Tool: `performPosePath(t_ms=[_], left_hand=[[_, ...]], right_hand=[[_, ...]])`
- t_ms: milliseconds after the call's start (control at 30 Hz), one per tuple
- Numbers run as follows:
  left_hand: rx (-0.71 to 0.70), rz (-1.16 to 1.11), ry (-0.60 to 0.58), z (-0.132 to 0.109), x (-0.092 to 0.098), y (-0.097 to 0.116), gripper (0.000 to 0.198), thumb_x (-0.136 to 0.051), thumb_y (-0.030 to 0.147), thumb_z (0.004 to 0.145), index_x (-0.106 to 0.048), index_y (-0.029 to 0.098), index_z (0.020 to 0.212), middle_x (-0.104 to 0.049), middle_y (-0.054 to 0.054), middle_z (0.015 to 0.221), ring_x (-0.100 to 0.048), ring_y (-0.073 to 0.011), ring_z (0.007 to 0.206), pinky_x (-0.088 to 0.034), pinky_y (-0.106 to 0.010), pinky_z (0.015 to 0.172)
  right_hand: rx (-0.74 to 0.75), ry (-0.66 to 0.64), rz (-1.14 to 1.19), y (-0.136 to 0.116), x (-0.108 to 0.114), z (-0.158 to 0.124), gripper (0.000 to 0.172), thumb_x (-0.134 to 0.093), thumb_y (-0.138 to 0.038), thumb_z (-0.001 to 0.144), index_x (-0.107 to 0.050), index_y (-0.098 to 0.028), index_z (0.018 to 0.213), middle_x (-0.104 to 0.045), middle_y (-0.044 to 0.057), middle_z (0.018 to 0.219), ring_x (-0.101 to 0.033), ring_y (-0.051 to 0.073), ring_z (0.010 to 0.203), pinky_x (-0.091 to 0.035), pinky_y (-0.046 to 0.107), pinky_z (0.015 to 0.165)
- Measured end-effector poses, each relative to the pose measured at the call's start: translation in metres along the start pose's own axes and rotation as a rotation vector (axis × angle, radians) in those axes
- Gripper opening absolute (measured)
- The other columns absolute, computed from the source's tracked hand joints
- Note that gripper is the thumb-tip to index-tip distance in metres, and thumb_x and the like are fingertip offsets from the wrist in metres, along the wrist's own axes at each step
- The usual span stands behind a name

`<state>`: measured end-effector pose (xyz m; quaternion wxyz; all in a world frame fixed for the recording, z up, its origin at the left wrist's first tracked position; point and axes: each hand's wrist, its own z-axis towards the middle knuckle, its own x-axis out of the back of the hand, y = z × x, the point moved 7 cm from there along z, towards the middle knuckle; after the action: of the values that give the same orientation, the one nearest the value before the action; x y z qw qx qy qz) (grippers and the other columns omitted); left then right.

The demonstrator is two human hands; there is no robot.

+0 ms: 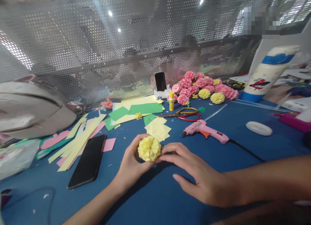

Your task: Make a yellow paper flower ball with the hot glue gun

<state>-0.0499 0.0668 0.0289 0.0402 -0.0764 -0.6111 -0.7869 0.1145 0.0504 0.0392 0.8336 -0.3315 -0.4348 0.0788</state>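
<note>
A round yellow paper flower with many folded petals is held in my left hand, thumb and fingers curled around its sides. From the right, my right hand reaches to the flower, its fingertips at the lower right side; its thumb is spread apart from the fingers. Just behind the flower lie loose yellow paper pieces. A pink hot glue gun rests on the blue table to the right, beyond my right hand. Scissors with red and yellow handles and a yellow glue stick are farther back.
A black phone and paper strips lie at left, near a pale bag. Pink paper flowers are piled at the back, before a perforated metal screen. A bottle leans at right; the glue gun's cord runs rightward.
</note>
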Motion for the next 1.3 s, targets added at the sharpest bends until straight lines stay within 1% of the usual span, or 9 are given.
performPosePath(t_ms=[100,200,300,400,500,633,733,867,1300], left_hand=[[-0.039,-0.02,-0.018,-0.001,-0.003,0.002,0.039,-0.077,0.016,0.075,-0.055,0.025,0.106,-0.062,-0.003,0.103,-0.06,-0.0189,0.091,-0.047,-0.025,0.081],[-0.032,-0.066,-0.053,-0.002,-0.007,0.002,0.038,-0.073,0.014,0.078,-0.052,0.025,0.108,-0.062,-0.005,0.106,-0.06,-0.0207,0.094,-0.048,-0.027,0.082],[-0.025,-0.041,-0.066,-0.004,-0.008,0.001,0.037,-0.071,0.014,0.079,-0.054,0.025,0.11,-0.06,-0.003,0.102,-0.059,-0.0185,0.088,-0.047,-0.023,0.075],[-0.039,-0.016,-0.064,-0.005,-0.007,0.001,0.044,-0.075,0.015,0.076,-0.056,0.026,0.114,-0.058,-0.003,0.108,-0.057,-0.0175,0.089,-0.047,-0.022,0.074],[-0.038,-0.036,-0.103,-0.006,-0.008,-0.001,0.054,-0.082,0.02,0.071,-0.054,0.027,0.117,-0.056,-0.002,0.109,-0.055,-0.0168,0.089,-0.047,-0.022,0.075],[-0.02,-0.074,-0.156,-0.006,-0.01,-0.004,0.051,-0.082,0.027,0.073,-0.052,0.027,0.114,-0.055,0.001,0.099,-0.051,-0.0126,0.079,-0.044,-0.02,0.067],[-0.022,-0.074,-0.159,-0.005,-0.01,-0.005,0.05,-0.082,0.028,0.073,-0.051,0.026,0.113,-0.054,0.002,0.096,-0.05,-0.0123,0.078,-0.043,-0.02,0.067],[-0.021,-0.063,-0.156,-0.006,-0.009,-0.005,0.051,-0.082,0.03,0.073,-0.051,0.026,0.113,-0.054,0.001,0.1,-0.051,-0.0139,0.083,-0.044,-0.021,0.07],[-0.033,-0.103,-0.159,-0.005,-0.009,-0.005,0.049,-0.082,0.026,0.074,-0.052,0.027,0.112,-0.055,0.001,0.101,-0.054,-0.0141,0.089,-0.046,-0.021,0.077]], right_hand=[[-0.018,0.071,0.052,0.001,0.005,-0.002,0.046,-0.051,-0.007,0.084,-0.046,-0.022,0.127,-0.048,0.008,0.127,-0.044,0.018,0.123,-0.037,0.036,0.11],[-0.003,0.1,0.037,-0.001,0.008,-0.003,0.055,-0.049,-0.007,0.085,-0.038,-0.023,0.136,-0.043,0.01,0.133,-0.04,0.019,0.128,-0.035,0.038,0.112],[0.077,0.019,-0.05,-0.007,0.003,-0.003,0.067,-0.049,-0.01,0.087,-0.025,-0.025,0.148,-0.034,0.011,0.146,-0.028,0.021,0.14,-0.027,0.04,0.118],[0.156,-0.078,-0.136,-0.011,-0.004,-0.003,0.072,-0.051,-0.017,0.09,-0.017,-0.023,0.153,-0.026,0.01,0.154,-0.015,0.02,0.147,-0.021,0.039,0.12],[0.176,-0.099,-0.193,-0.011,-0.006,-0.004,0.07,-0.051,-0.021,0.091,-0.018,-0.019,0.153,-0.023,0.01,0.157,-0.01,0.018,0.148,-0.018,0.036,0.121],[0.19,-0.096,-0.226,-0.011,-0.007,-0.003,0.069,-0.052,-0.022,0.092,-0.02,-0.017,0.152,-0.02,0.008,0.158,-0.006,0.015,0.148,-0.012,0.03,0.122],[0.19,-0.104,-0.23,-0.011,-0.008,-0.003,0.069,-0.052,-0.023,0.092,-0.019,-0.017,0.153,-0.018,0.007,0.159,-0.005,0.013,0.148,-0.01,0.028,0.122],[0.186,-0.104,-0.232,-0.009,-0.009,-0.004,0.071,-0.052,-0.024,0.092,-0.017,-0.018,0.154,-0.017,0.005,0.159,-0.004,0.013,0.148,-0.008,0.027,0.122],[0.152,-0.137,-0.212,-0.007,-0.011,-0.004,0.077,-0.054,-0.026,0.091,-0.011,-0.021,0.155,-0.021,0.005,0.157,-0.006,0.013,0.148,-0.012,0.029,0.122]])
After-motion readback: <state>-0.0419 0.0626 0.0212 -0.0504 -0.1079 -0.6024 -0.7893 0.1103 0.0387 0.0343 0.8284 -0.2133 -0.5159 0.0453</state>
